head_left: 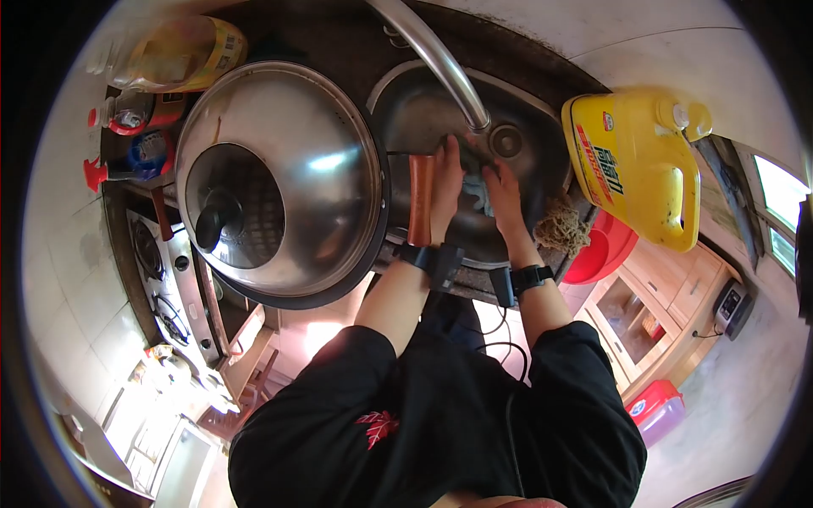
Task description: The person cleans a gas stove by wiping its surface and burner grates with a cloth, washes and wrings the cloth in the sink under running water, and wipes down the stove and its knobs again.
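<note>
Both my hands are inside the metal sink (406, 110), below the curved faucet (440, 63). My left hand (447, 186) has its fingers closed at the edge of something dark that I cannot make out. Close beside it, my right hand (506, 201) is closed too, its fingers bent inward. A pale blue, crumpled piece like a cloth (476, 195) shows between the hands, partly hidden by them. The brown wooden handle (421, 199) of a wok reaches over the sink's left side, next to my left hand.
A large domed lid (313, 127) covers the wok left of the sink. A yellow jug (631, 161) and a tan scrubber (561, 229) stand on the right. Bottles (186, 55) and a gas stove (165, 279) are at left; a red basin (603, 247) sits lower right.
</note>
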A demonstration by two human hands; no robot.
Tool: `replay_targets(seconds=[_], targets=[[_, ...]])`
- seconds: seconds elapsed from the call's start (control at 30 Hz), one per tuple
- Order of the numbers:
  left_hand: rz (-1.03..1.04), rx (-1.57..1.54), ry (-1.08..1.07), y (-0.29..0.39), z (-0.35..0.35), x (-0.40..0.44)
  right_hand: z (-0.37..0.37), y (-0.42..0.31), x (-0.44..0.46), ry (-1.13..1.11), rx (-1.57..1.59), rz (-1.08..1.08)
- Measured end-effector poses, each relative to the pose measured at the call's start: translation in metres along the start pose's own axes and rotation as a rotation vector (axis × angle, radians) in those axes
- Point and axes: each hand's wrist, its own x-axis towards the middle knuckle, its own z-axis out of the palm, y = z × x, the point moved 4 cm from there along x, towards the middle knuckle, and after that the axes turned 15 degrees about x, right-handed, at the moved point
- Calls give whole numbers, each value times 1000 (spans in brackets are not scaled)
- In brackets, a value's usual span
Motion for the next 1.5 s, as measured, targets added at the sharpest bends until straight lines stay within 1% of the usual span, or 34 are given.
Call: replay_targets(seconds=[0.03, 0.07, 0.17, 0.23, 0.27, 0.33, 0.37, 0.4, 0.43, 0.47, 0.57, 0.63, 0.67, 0.7, 0.77, 0.8, 0.87, 0.9, 0.93, 0.97, 1.0, 1.03, 1.07, 1.13, 1.17, 1.2, 1.23, 1.3, 1.33, 1.37, 1.4, 1.43, 1.47, 1.5], targets=[[40, 116, 110, -7, 0, -1, -2, 6, 10, -24, 164, 94], [39, 115, 109, -16, -2, 0, -2, 12, 17, -46, 327, 190], [112, 252, 118, -18, -8, 4, -2, -5, 37, -37, 402, 194], [-257, 587, -26, -30, -8, 7, 1, -16, 52, -71, 450, 181], [-258, 588, -25, -32, -8, 9, 5, -21, 58, -106, 498, 166], [-269, 315, -104, -50, -3, 16, 9, -18, 67, -120, 442, 132], [-268, 314, -103, -56, -2, 18, 10, -15, 71, -133, 383, 98], [-117, 159, 16, -49, -3, 20, 9, -13, 74, -135, 382, 97], [33, 3, 133, -44, -6, 21, 7, -12, 77, -128, 243, 24], [33, 0, 134, -43, -6, 25, 5, -12, 80, -121, 104, -48], [104, 201, 195, -14, -3, 24, 5, -11, 86, -129, 32, -26], [-69, 341, 133, 10, 13, 13, 24, -25, 76, -102, -12, -60], [-70, 337, 134, 5, 13, 15, 34, -35, 71, -71, -50, -101], [-134, -61, 46, -16, 15, 22, 39, -39, 63, -73, -54, -101], [-195, -466, -45, -31, 23, 26, 43, -40, 49, -149, -143, -68], [-184, -404, -36, -30, 25, 27, 39, -30, 62, -150, -146, -72], [-182, -334, -17, -24, 25, 18, 37, -4, 81, -232, -669, -476], [-158, -272, 45, -19, 28, 13, 40, -19, 69, -235, -666, -473], [-128, -211, 104, -12, 29, 11, 36, -31, 57, -169, -380, -265], [-126, -214, 104, -13, 23, 18, 33, -38, 49, -103, -98, -58], [-241, -276, 4, -13, 18, 24, 33, -35, 46, -104, -104, -59], [-356, -336, -97, -14, 18, 25, 34, -33, 42, -107, -128, -133], [-355, -339, -96, -17, 27, 21, 35, -33, 40, -112, -149, -209], [-298, -329, 132, -24, 40, 15, 30, -40, 58, -95, -180, -169], [-300, -326, 133, -24, 35, 15, 28, -42, 61, -77, -215, -122], [-339, -294, 40, -21, 31, 18, 29, -43, 51, -80, -215, -123], [-369, -264, -52, -16, 30, 24, 30, -46, 35, -109, -204, -179], [-337, -231, -17, -42, 26, 35, 32, -40, 32, -140, -191, -237], [-306, -202, 23, -50, 26, 40, 30, -30, 45, -185, -309, -387], [-300, -204, 29, -40, 33, 34, 32, -26, 50, -222, -425, -532], [-272, -224, 109, -24, 43, 20, 32, -36, 50, -223, -427, -534], [-245, -240, 188, -22, 47, 14, 29, -50, 52, -150, -266, -301], [-247, -239, 187, -22, 37, 18, 27, -54, 49, -77, -104, -68], [-241, -307, 41, -32, 24, 32, 27, -51, 39, -74, -105, -67]])
